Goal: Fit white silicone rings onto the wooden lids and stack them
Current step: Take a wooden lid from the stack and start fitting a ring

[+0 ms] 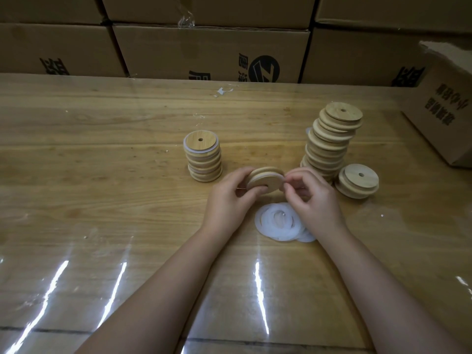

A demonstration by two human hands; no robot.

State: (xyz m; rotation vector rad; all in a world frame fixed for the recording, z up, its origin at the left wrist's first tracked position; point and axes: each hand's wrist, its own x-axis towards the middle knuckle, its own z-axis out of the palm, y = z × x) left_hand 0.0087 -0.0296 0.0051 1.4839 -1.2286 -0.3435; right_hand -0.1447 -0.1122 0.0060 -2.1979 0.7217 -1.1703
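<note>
Partway through the batch, I hold a wooden lid (265, 180) on edge just above the counter (102, 175). My left hand (229, 198) is curled round its left rim. The fingers (293, 178) of my right hand (310, 200) are closed in a pinch on the white silicone ring (271, 175), where it shows as a pale band in the groove on the lid's right side.

Loose rings (281, 223) lie in an overlapping pile directly below my hands. Lids already ringed stand in a short, tidy stack (203, 157) to my left, white edges showing between the wood. A taller, leaning stack of bare lids (329, 141) waits on my right, with a lone lid (357, 181) at its foot. Cardboard boxes (209, 52) wall off the far edge of the counter.

As I judge it, the ring is only part seated. The job now is to walk the pinch round the rim while the left hand turns the lid, pressing the ring flat into the groove with no twist or bulge. Stretching it hard on one side would likely pop it out on the other. Once it sits even all round, the lid belongs on the left stack, set down square so the pile stays straight.
</note>
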